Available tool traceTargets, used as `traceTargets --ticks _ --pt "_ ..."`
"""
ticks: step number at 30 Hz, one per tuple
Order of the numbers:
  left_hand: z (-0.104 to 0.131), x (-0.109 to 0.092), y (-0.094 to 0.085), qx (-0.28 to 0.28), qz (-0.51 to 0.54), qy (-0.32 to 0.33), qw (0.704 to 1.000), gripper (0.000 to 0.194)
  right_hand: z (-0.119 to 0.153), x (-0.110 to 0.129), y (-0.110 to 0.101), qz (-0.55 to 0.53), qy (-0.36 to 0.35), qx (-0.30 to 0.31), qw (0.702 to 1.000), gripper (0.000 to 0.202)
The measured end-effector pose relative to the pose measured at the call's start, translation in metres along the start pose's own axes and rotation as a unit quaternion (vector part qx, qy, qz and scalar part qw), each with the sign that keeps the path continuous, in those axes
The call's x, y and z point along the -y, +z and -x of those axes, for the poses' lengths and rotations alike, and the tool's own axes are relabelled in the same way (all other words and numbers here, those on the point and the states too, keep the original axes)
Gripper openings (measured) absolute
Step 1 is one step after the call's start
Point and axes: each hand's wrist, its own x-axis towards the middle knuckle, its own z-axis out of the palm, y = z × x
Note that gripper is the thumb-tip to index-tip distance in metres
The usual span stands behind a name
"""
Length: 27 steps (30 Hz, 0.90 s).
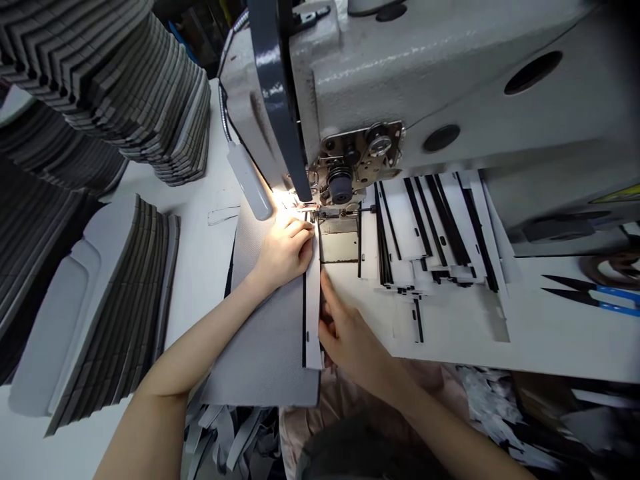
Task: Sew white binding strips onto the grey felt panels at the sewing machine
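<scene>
A grey fabric panel (260, 353) lies under the sewing machine's needle area (313, 210), with a white strip (313, 327) edged in black along its right side. My left hand (285, 250) rests close to the lit needle, its fingers bent and pressed together on the upper end of the strip. Lower down, my right hand (350, 340) grips the strip's right edge; its index finger points up along that edge, and the other fingers are partly hidden. The strip lies flat and lengthwise, pointing towards the needle.
Several white strips with black edges (430, 233) lie right of the needle. Blue-handled thread snips (595, 293) sit at far right. Stacked grey panels (120, 293) and a taller stack (150, 100) stand left. A lamp (250, 183) hangs beside the machine head (425, 87).
</scene>
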Motion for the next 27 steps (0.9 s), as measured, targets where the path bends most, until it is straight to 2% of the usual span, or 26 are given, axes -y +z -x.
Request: traceTargets --ticks 3,8,11,16,22,27 --pt "0.001 -0.002 -0.002 -0.016 0.009 -0.004 1.0 0.015 -0.001 0.001 -0.001 -0.009 0.01 -0.005 1.0 0.081" --pt "0.012 -0.021 -0.01 0.0 -0.01 -0.009 1.0 0.015 -0.016 0.01 -0.007 0.03 0.016 -0.025 0.999 0.077" --pt "0.016 -0.027 -0.01 -0.01 -0.014 -0.018 1.0 0.016 -0.022 0.012 -0.009 0.055 0.0 -0.049 0.997 0.073" --pt "0.01 -0.017 -0.003 -0.021 -0.017 -0.018 0.999 0.017 -0.015 0.011 -0.008 0.067 -0.007 -0.046 0.997 0.066" --pt "0.0 -0.003 0.002 -0.02 -0.037 -0.005 0.999 0.019 0.002 0.004 -0.001 0.051 0.0 -0.004 0.999 0.079" --pt "-0.003 -0.008 -0.005 0.005 -0.06 -0.003 0.998 0.021 -0.005 0.002 -0.003 0.031 0.003 -0.044 0.999 0.085"
